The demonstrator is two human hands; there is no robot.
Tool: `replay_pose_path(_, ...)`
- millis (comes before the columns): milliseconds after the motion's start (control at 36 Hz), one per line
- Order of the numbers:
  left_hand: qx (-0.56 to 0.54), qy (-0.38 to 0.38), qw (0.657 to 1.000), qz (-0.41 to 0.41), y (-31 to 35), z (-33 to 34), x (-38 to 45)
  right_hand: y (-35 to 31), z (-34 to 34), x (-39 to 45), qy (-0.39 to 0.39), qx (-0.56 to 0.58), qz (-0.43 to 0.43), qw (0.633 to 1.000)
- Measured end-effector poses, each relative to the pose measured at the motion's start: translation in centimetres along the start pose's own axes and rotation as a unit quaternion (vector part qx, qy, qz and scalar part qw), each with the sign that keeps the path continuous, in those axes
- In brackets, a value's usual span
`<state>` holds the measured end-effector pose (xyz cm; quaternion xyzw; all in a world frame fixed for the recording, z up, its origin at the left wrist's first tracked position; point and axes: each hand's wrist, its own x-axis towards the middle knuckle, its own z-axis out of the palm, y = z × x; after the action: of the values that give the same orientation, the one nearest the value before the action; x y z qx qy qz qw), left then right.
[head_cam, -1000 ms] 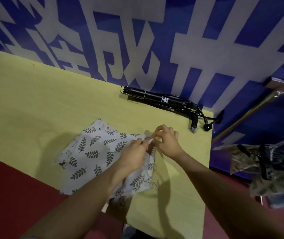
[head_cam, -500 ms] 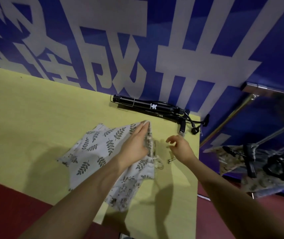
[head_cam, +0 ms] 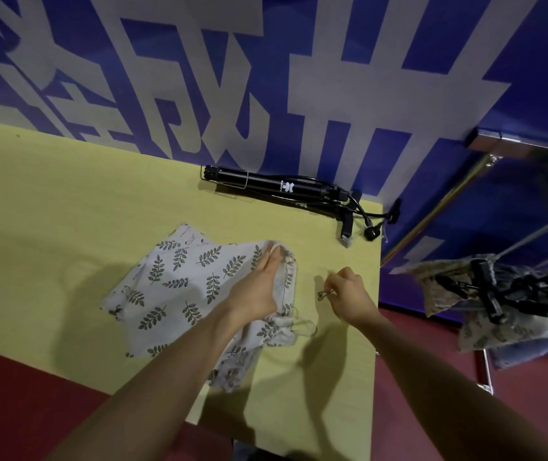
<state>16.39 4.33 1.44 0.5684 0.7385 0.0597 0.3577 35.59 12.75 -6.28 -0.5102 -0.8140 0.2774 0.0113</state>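
A white cloth bag (head_cam: 179,287) printed with grey leaf sprigs lies flat on the yellow table (head_cam: 49,207). Its gathered drawstring edge runs along its right side, and part of it hangs over the table's front edge. My left hand (head_cam: 259,287) lies on that right edge with straight fingers pressing the cloth down. To the right of the bag, my right hand (head_cam: 349,294) pinches a small metal safety pin (head_cam: 324,295) just above the table top.
A folded black tripod (head_cam: 282,188) with a cable lies along the table's back edge by the blue and white wall. Right of the table, a metal rack (head_cam: 505,294) carries more printed cloth and black clips. The floor is dark red.
My hands were together at the bag's top edge. The right hand has drawn away to the right with the pin, and the left hand has flattened onto the cloth.
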Motion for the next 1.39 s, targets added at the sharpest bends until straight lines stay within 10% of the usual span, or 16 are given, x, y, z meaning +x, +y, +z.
replay_pose_path(972,0.027,0.144,0.989,0.007,-2.1,-7.6,-0.1,-13.3,-4.1,4.6,0.093,0.192,-0.099,0.972)
replay_pose_path(1389,0.038,0.171,0.984,-0.028,-2.7,-11.4,5.2,-12.8,-7.5,14.0,0.052,-0.116,-0.073,0.989)
